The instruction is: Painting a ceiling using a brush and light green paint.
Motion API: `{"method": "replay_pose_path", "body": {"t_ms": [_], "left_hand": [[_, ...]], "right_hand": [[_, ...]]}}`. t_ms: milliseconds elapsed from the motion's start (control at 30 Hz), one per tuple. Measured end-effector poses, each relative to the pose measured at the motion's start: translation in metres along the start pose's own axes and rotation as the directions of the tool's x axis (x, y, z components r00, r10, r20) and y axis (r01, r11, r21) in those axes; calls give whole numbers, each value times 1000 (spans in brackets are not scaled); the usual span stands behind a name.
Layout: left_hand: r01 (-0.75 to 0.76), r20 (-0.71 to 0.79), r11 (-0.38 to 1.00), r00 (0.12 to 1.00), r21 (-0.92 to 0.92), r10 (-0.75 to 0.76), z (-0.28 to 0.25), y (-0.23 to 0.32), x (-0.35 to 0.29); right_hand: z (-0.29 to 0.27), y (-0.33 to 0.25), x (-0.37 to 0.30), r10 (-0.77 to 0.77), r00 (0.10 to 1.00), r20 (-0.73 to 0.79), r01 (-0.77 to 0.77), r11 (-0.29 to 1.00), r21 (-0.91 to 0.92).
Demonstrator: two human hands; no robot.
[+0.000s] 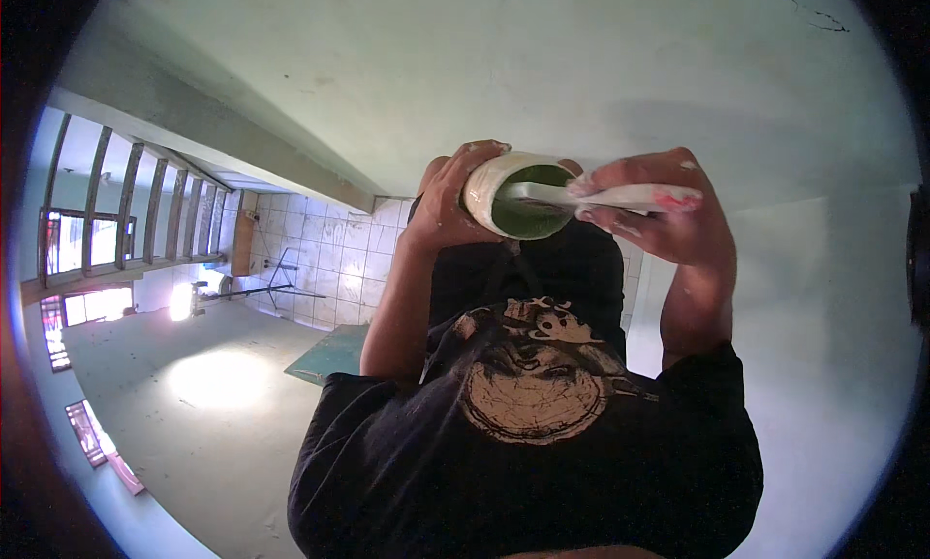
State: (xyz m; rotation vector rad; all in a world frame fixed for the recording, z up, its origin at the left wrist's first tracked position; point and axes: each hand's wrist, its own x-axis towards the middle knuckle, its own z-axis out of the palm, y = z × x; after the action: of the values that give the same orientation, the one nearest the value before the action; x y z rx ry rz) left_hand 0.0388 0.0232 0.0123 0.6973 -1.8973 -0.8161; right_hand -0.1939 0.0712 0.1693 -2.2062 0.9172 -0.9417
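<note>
In front of my chest, my left hand [445,199] is wrapped round a whitish, cylindrical paint container [484,189]. Its mouth is tilted toward me, and the inside looks green. My right hand [690,212] grips a paintbrush [639,198] by its pale handle, which has a red patch at its outer end. The brush's other end reaches into the mouth of the container; whether its bristles touch the green inside I cannot tell. Pale smears mark the fingers of both hands.
Close ahead stands a pale green wall [465,65], cracked at the upper right. To the left are a ledge [203,123], a slatted wooden frame [126,201], a tripod [276,286] near a bright light, and a green board [329,354]. White tiles [329,244] cover the floor.
</note>
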Motion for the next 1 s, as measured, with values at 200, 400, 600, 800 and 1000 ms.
{"method": "replay_pose_path", "body": {"t_ms": [200,400,600,800,1000], "left_hand": [[-39,-92,999,995,-36,36,0,-5,7],[16,-20,991,1000,132,-13,8,-13,2],[-5,-43,999,999,41,7,17,-22,-1],[72,16,995,997,-72,-71,22,-35,-4],[263,-63,950,959,-171,-277,6,-66,-56]], "right_hand": [[11,22,3,63,998,-3,-62,993,100],[13,36,2,90,991,103,-108,975,193],[13,39,-7,253,967,3,-247,940,236],[19,50,-16,27,999,-34,-23,994,108],[47,60,-20,110,986,-123,-78,968,240]]}}
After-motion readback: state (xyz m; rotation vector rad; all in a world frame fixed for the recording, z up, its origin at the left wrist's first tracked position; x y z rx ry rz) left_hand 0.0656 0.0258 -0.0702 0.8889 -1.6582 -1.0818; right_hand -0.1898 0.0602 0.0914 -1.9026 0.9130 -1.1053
